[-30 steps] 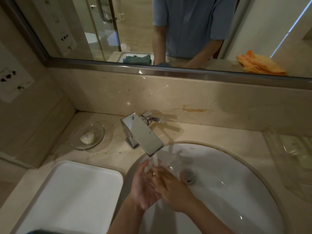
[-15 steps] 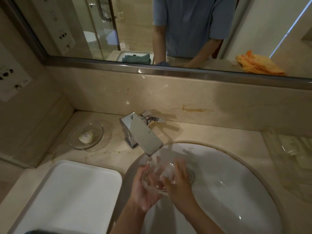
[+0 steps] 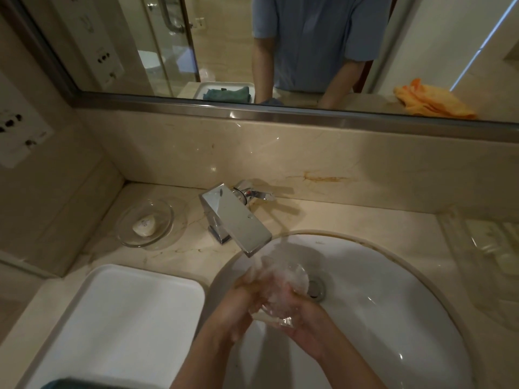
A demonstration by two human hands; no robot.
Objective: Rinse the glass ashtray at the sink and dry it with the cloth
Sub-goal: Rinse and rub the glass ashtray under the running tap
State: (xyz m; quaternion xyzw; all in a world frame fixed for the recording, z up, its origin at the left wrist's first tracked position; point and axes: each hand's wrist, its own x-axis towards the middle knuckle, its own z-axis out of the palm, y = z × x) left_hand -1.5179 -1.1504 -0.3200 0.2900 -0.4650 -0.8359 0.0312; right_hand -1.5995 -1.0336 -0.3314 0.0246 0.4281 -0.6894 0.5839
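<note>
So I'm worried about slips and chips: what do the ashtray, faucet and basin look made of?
Ashtray: clear glass, wet; the hands show through it. Faucet: polished metal, probably chrome-plated, with mirror-like reflections. Basin: glossy white, likely glazed ceramic, with bright highlights.

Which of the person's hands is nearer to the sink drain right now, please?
Right. The right hand holds the glass ashtray just in front of and beside the drain. The left hand grips the ashtray's far side, towards the white tray.
</note>
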